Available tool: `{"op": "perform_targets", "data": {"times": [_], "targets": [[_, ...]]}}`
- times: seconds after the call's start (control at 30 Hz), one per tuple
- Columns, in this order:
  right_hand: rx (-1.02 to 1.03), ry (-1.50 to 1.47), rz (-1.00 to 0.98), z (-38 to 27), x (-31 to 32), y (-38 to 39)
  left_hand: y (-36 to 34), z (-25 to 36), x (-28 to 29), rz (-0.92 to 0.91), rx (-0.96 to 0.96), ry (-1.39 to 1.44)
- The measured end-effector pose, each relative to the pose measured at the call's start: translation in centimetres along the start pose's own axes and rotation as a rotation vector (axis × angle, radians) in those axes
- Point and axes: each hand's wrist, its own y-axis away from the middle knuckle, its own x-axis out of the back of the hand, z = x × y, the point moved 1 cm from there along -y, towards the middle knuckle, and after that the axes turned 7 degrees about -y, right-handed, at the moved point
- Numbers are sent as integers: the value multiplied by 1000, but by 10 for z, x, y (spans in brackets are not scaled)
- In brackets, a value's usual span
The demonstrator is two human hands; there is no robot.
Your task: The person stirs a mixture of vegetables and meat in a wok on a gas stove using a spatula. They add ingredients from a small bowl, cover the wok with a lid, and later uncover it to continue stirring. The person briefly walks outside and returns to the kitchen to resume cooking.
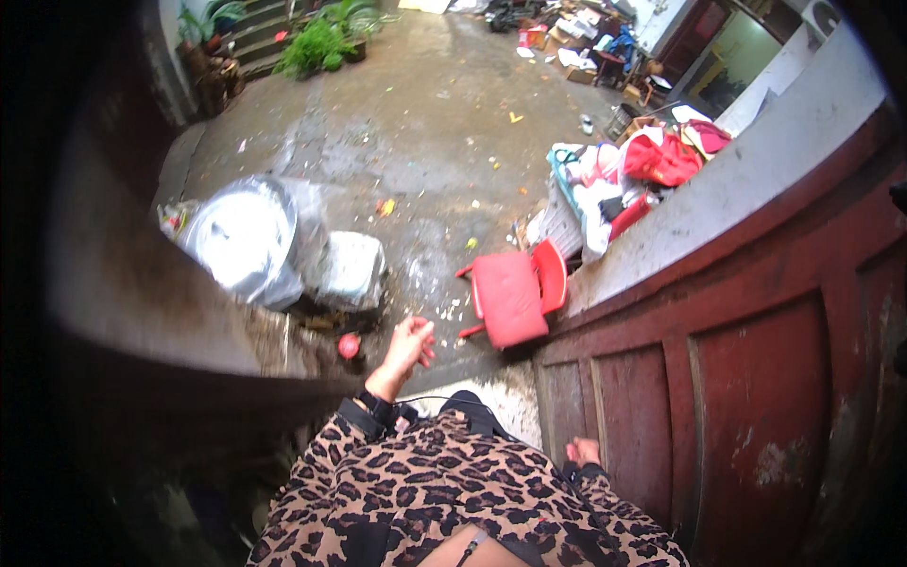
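My left hand reaches forward over the doorway with its fingers loosely bent and apart, and nothing shows in it. Close to its left, a small round red thing sits on the ground. My right hand hangs low by the dark red wooden door; its fingers are too small and partly hidden to read. Ahead and to the right stands a little red chair with a red padded cushion over its seat.
Left of the doorway, a large shiny round metal basin wrapped in plastic stands beside a plastic-covered block. A heap of clothes lies along the right wall. Potted plants, steps and piled boxes line the wet yard.
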Motion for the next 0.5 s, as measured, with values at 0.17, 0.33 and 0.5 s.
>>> {"op": "perform_targets", "data": {"times": [0.17,0.33,0.5], "targets": [[-72,-114,145,-30,-35,-52,-110,34,-33,-359,221,-296],[-160,-262,162,-114,-169,-134,-273,122,-27,-377,75,-449],[94,-5,-153,-299,-344,-149,-393,228,20,-101,-46,-274]]}}
